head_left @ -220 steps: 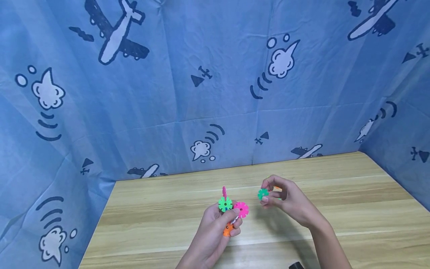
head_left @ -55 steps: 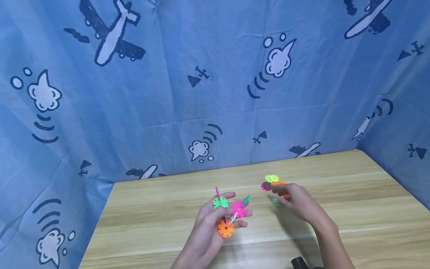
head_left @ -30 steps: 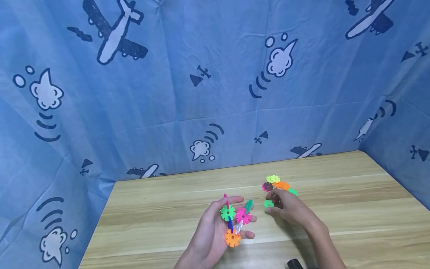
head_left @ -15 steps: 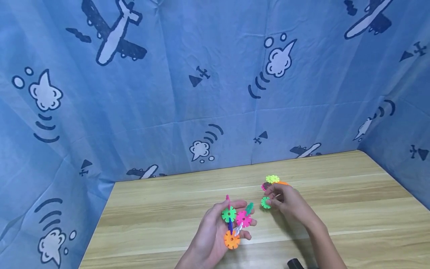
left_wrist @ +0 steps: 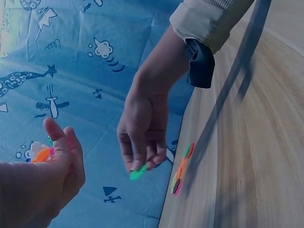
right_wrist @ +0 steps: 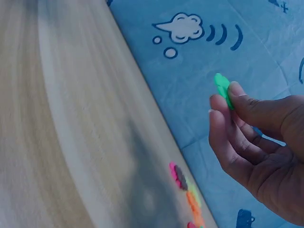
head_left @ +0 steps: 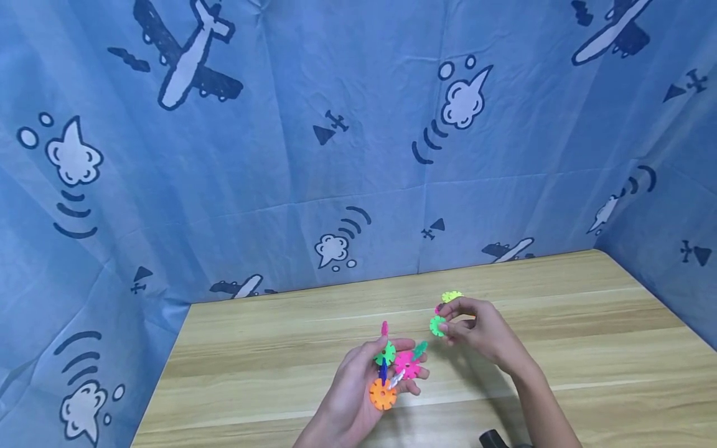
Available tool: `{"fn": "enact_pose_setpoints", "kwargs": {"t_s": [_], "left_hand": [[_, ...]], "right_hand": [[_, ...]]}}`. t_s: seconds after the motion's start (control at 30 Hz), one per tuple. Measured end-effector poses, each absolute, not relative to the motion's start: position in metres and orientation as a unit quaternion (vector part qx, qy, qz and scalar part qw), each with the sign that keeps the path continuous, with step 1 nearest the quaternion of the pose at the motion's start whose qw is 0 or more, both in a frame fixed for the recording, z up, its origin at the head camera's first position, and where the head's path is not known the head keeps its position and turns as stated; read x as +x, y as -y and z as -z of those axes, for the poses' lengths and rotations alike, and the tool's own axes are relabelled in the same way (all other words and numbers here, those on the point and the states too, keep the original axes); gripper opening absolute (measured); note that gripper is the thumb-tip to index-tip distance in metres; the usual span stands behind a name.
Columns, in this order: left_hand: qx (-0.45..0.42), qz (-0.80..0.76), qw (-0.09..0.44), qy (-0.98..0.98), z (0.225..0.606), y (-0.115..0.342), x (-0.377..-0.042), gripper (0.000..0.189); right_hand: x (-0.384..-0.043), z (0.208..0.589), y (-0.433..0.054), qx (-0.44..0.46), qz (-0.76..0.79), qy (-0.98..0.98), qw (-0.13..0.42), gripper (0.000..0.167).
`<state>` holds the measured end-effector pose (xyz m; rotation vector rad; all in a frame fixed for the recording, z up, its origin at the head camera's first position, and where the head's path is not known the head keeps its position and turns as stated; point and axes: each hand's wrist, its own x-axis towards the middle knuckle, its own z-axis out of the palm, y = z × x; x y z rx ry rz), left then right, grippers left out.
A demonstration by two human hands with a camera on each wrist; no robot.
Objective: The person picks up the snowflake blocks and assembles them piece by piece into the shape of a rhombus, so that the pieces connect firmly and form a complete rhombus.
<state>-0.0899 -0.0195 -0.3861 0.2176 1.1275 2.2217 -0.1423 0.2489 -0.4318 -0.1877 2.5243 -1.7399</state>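
Observation:
My left hand [head_left: 348, 395] holds a chain of linked plastic snowflake discs across its palm, thumb at the upper end. An orange disc [head_left: 383, 394] hangs lowest; a blue disc [head_left: 383, 372] joins it to a green one [head_left: 388, 352], topped by an upright pink disc [head_left: 384, 328]. On the other branch, a white disc [head_left: 397, 379] links to a pink disc [head_left: 407, 365] that carries a teal disc [head_left: 421, 350] edge-on. Farther right, my right hand [head_left: 487, 333] pinches a loose green disc [head_left: 437, 325] between thumb and fingers, raised above the table in the right wrist view.
Several loose discs lie on the wooden table [head_left: 252, 361] behind the right hand, among them a yellow disc [head_left: 451, 296] and a dark disc [right_wrist: 180, 177]. A blue printed curtain [head_left: 358, 155] stands along the back. A black object [head_left: 493, 438] shows at the bottom edge.
The teal disc, earlier in the right hand, now sits on the chain. The right hand has since picked up the green disc from the table and lifted it, turning it upright.

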Motion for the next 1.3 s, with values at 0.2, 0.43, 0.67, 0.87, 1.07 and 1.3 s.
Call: {"fn": "enact_pose_setpoints", "kwargs": {"t_s": [0.2,0.43,0.67,0.87,1.07,1.3], "left_hand": [[0.085,-0.847,0.317,-0.417,0.387,0.019,-0.089,0.041],[0.086,-0.848,0.323,-0.412,0.387,0.019,-0.089,0.024],[0.078,-0.844,0.326,-0.419,0.386,0.019,-0.089,0.031],[0.070,-0.838,0.331,-0.428,0.385,0.019,-0.089,0.037],[0.070,-0.834,0.333,-0.434,0.385,0.019,-0.089,0.038],[0.077,-0.832,0.334,-0.436,0.384,0.020,-0.088,0.040]], "right_hand": [[-0.139,0.420,-0.246,-0.079,0.593,-0.801,0.031,0.029],[-0.134,0.410,-0.239,-0.095,0.601,-0.793,0.037,0.040],[-0.128,0.399,-0.233,-0.124,0.597,-0.792,0.022,0.043],[-0.125,0.394,-0.227,-0.158,0.620,-0.768,0.013,0.039],[-0.123,0.393,-0.222,-0.177,0.634,-0.753,0.006,0.037],[-0.120,0.389,-0.215,-0.171,0.613,-0.771,-0.002,0.034]]}}
